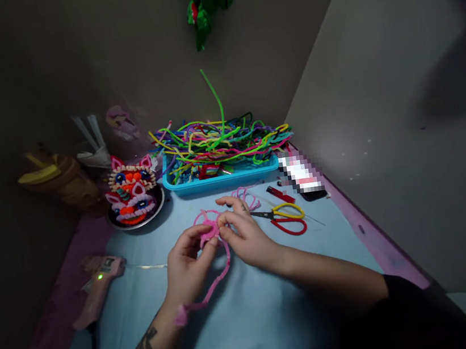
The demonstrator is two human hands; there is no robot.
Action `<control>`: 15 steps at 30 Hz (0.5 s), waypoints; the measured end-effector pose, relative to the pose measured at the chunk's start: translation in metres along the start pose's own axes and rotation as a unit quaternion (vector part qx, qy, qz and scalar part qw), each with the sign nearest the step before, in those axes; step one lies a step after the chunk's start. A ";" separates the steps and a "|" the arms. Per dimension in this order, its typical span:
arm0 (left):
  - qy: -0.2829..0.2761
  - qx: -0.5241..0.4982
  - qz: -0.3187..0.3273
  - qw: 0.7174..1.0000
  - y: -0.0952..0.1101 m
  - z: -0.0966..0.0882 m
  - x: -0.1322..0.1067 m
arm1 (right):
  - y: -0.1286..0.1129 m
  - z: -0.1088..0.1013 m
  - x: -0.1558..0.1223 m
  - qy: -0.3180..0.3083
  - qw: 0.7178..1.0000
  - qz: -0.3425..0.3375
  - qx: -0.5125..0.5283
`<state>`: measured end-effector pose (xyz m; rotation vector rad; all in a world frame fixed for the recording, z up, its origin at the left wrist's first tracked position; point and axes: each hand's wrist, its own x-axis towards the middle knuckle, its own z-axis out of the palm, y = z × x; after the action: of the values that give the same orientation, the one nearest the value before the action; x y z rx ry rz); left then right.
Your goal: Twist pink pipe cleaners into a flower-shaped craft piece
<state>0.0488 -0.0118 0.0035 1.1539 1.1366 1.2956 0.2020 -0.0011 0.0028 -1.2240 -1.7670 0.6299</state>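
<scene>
The grip of the left hand [188, 260] is closed, thumb and fingertips pinched on a pink chenille pipe cleaner [227, 258] at the point where its looped part is gathered. The grip of the right hand [245, 236] is closed on the same gathered point from the other side, with the forefinger stretched out above it. The pipe cleaner is held just above the light blue surface [256, 320], between the two hands. Its loops are raised toward the far side and its loose tail is trailed back past the left wrist.

The step in hand is judged to be the shaping of a loop, with the crossing pinned by both hands. For a further bend, the crossing would need to be kept pinched by one hand while the free length is drawn round by the other.

Just beyond the right hand, a smaller pink looped piece [248, 196] and yellow-and-red-handled scissors [286, 219] are laid. Farther off, a blue plastic tray [221, 182] heaped with multicoloured pipe cleaners [220, 139] is seen. To the left, a pink glue gun [99, 283] with a green light and a chenille lion head [133, 196] on a metal dish are placed.
</scene>
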 end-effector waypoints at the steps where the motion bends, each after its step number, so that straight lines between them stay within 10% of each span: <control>1: -0.001 -0.001 -0.004 1.000 0.000 0.000 0.000 | 0.001 0.000 0.001 -0.012 1.000 0.009 0.015; 6: 0.041 -0.039 -0.026 0.998 -0.002 -0.005 0.005 | 0.000 -0.010 0.006 0.001 0.999 -0.024 0.027; 15: 0.095 -0.115 -0.075 0.986 -0.002 -0.010 0.017 | -0.002 -0.012 0.002 -0.089 0.939 -0.311 -0.118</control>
<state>0.0383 0.0049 0.0008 0.7733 1.1528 1.3988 0.2115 -0.0004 0.0113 -0.6927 -2.2832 0.1597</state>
